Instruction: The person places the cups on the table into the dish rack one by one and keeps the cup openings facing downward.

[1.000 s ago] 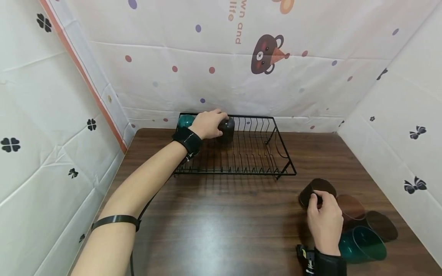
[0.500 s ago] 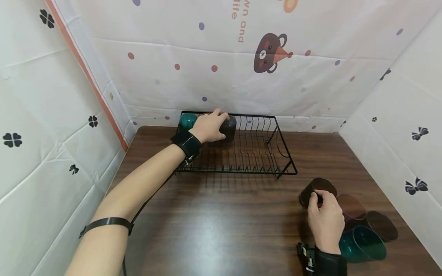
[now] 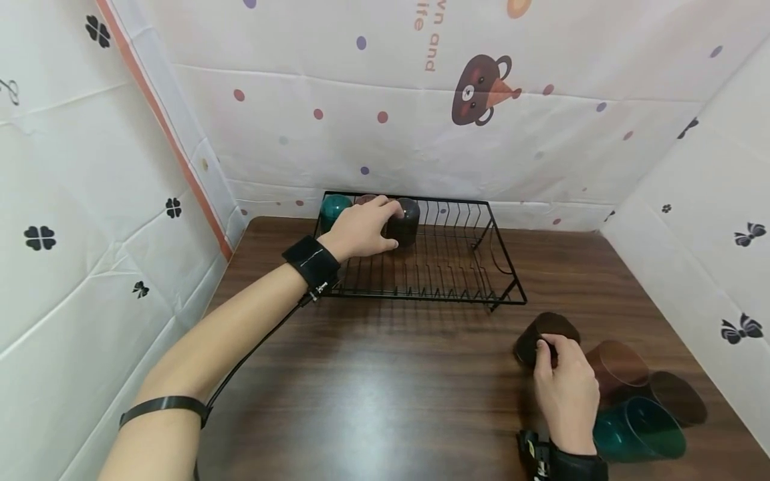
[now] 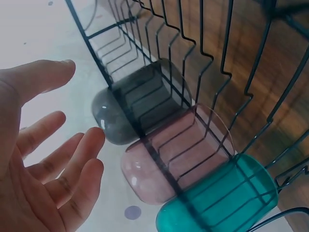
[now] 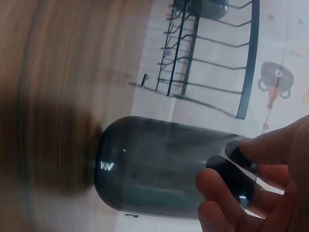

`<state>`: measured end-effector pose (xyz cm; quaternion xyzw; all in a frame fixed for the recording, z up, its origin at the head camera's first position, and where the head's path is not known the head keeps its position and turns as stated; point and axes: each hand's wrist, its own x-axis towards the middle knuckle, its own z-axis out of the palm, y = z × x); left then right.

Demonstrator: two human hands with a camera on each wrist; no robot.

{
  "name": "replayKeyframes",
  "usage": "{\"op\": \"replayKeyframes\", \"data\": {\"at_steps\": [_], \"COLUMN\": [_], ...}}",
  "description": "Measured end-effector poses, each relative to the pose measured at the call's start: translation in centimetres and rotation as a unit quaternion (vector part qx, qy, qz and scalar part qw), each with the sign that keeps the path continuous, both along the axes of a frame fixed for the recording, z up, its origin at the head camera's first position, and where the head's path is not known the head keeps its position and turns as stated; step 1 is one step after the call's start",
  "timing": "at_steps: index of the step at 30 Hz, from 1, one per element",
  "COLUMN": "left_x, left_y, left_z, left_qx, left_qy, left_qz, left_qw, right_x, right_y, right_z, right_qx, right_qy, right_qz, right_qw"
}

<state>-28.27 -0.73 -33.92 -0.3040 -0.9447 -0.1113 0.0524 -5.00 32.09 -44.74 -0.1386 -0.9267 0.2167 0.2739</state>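
Three tumblers stand upside down at the left of a black wire dish rack (image 3: 511,303): a teal tumbler (image 3: 333,211), a pink tumbler (image 4: 149,171) and a grey tumbler (image 3: 409,224). Beside the grey one is my left hand (image 3: 361,230); the left wrist view shows its fingers loosely spread, apart from the glass. On the table's right side my right hand (image 3: 568,394) pinches the rim of a dark grey tumbler (image 5: 149,166), thumb and fingers on either side of the wall. The base of that tumbler is close to the tabletop; whether it touches is unclear.
Near my right hand are a reddish-brown tumbler (image 3: 619,364), a dark brown tumbler (image 3: 680,397) and a teal tumbler (image 3: 637,431). Behind the rack rises a patterned cloth wall (image 3: 301,147). A cable (image 3: 252,351) runs along my left forearm.
My left hand has come away from the grey tumbler in the rack, drawing slightly left and toward me. My right hand keeps its grip on the dark tumbler, which has shifted slightly. The view has shifted slightly.
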Motion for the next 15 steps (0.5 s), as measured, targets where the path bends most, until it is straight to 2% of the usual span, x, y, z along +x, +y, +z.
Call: {"op": "replayKeyframes", "data": {"at_steps": [8,15], "left_x": [1.9,4.7], "left_y": [-1.3,-1.9], "left_z": [-0.2,0.7], "left_qx": [0.059,0.095], "left_qy": [0.006,0.011], "left_qz": [-0.018,-0.049], "left_qw": [0.9981,0.9942], "right_x": [0.4,0.6], "right_y": [-1.2,-2.1], "right_z": [0.1,-0.1], "right_qx": [0.004,0.032], "right_qy": [-0.015,-0.006], "right_qz": [0.034,0.086], "right_qw": [0.999,0.996]}}
